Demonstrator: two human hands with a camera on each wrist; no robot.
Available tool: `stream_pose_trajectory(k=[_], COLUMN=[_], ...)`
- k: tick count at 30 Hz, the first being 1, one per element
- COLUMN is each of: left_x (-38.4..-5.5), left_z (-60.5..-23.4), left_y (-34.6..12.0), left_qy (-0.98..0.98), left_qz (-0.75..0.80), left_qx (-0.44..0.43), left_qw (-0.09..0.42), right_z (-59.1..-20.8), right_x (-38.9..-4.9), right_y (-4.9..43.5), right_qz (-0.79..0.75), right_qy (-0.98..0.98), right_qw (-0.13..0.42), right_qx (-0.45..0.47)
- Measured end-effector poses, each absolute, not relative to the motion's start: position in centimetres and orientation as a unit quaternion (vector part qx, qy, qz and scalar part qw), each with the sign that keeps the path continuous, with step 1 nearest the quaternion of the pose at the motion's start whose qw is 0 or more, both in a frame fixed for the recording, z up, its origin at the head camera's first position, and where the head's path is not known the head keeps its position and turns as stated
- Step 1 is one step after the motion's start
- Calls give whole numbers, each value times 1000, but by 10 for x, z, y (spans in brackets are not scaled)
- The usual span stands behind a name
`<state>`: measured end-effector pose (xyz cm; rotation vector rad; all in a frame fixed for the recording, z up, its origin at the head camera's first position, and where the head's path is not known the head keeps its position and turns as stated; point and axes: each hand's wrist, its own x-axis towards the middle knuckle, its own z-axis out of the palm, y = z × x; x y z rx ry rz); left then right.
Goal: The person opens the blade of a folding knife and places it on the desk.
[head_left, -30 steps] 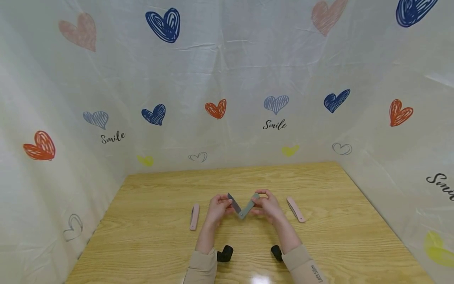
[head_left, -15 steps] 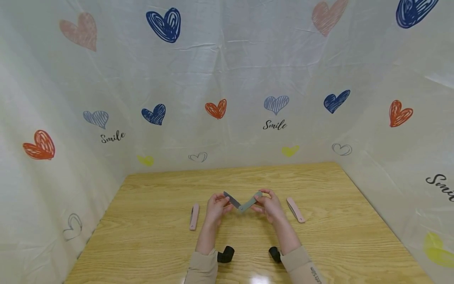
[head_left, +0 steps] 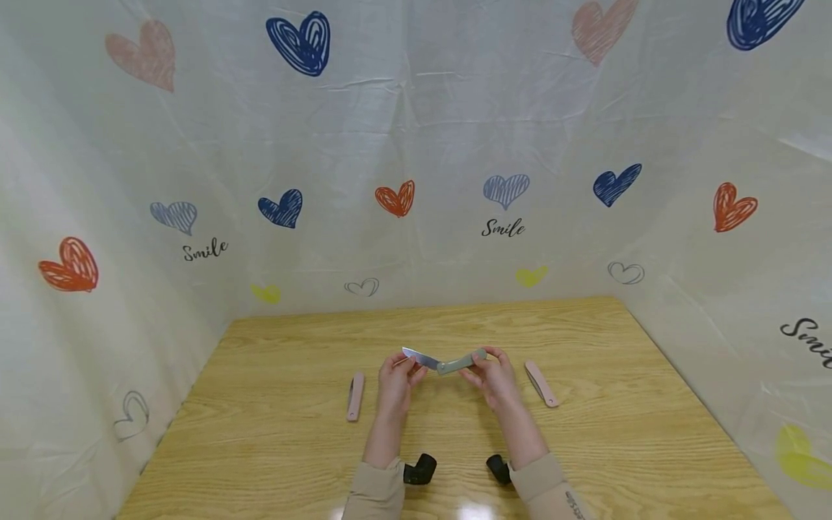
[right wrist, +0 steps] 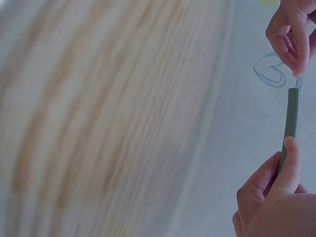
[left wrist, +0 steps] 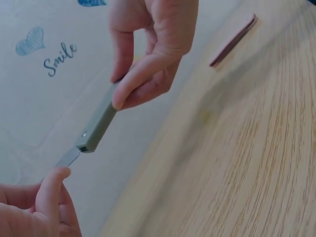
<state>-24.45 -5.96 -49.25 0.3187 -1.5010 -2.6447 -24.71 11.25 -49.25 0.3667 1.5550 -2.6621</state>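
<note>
- Clearly, the blade [head_left: 424, 360] is pinched by the left hand [head_left: 394, 386].
- The green handle [head_left: 460, 362] is gripped at its outer end by the right hand [head_left: 497, 381].
- Both forearms [head_left: 385, 437] are stretched forward; the knife [head_left: 442, 367] is held up between the hands, over the table [head_left: 279, 448].
- Pink folded knives [head_left: 356, 397] are seen either side.

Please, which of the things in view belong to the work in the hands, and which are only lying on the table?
Seem part of the work:
green knife: left hand pinches the blade, right hand holds the handle

Only lying on the table, untouched:
left pink knife
right pink knife
</note>
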Motion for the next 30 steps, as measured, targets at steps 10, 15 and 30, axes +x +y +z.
stream_pose_trajectory(k=[10,15,30], left_x=[-243,-243,-244], left_z=[-493,-495,-502], left_y=[-50,-45,-42], left_qy=[-426,-400,-392], left_qz=[-892,-900,-896], left_qx=[131,147,172], left_qw=[77,90,118], right_z=[-492,-491,-493], right_x=[-245,-245,-246], right_y=[107,102,96], right_qz=[-878,-892,-891], right_qy=[459,427,426], right_qw=[-1,-13,-16], right_qx=[133,149,152])
